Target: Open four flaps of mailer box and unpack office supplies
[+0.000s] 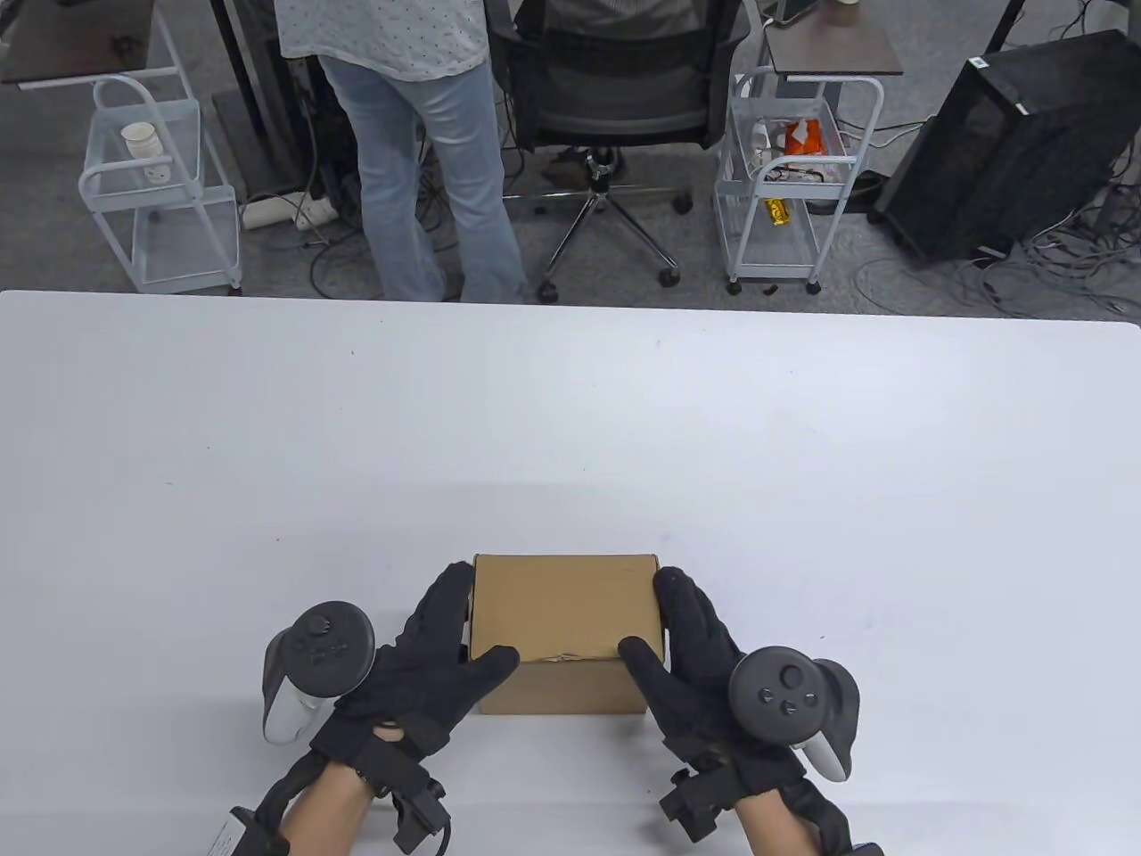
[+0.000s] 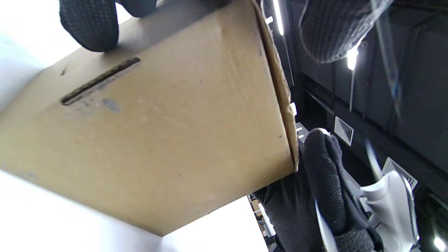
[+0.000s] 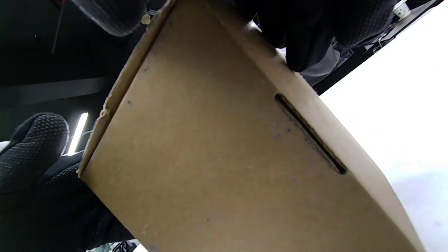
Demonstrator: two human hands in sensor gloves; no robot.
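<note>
The closed mailer box (image 1: 564,615) is clasped at the near table edge between the left hand (image 1: 428,655) and right hand (image 1: 691,655), thumbs over its top; if lifted carelessly, the flaps could tear

Closed mailer box (image 1: 563,606) on white table (image 1: 570,419), left hand (image 1: 426,664) and right hand (image 1: 691,660) clasping its sides

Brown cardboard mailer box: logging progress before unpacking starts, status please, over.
Left hand and right hand clasp brown cardboard mailer box by its sides, thumbs at its near top edge. Box closed, standing on white table. Nothing in the way.
</note>
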